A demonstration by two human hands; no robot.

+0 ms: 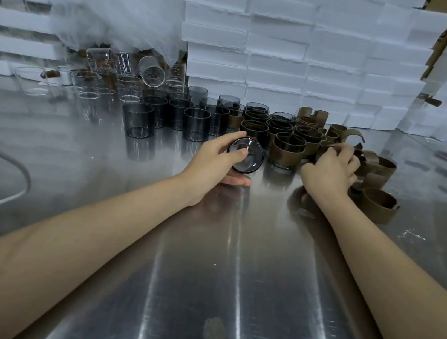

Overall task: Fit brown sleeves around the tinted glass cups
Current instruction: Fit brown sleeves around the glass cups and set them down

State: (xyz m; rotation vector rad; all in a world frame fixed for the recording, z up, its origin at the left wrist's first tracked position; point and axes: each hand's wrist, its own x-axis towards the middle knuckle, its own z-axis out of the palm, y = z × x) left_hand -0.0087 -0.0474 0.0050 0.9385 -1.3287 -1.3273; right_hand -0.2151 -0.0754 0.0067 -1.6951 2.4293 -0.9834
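Left hand (212, 157) has its grip clamped on a tinted cup (244, 156), base toward us; right hand (331, 167) closes fingers on a loose brown sleeve (371, 168), which should be spread before sliding on.

Both bare forearms stretched forward, converging slightly. Left hand (214, 162) curled around a tinted glass cup (247, 158) tipped on its side, thumb across its base, fingers underneath. Right hand (330, 170) palm down, fingers bent, pinching a brown sleeve (366, 163).
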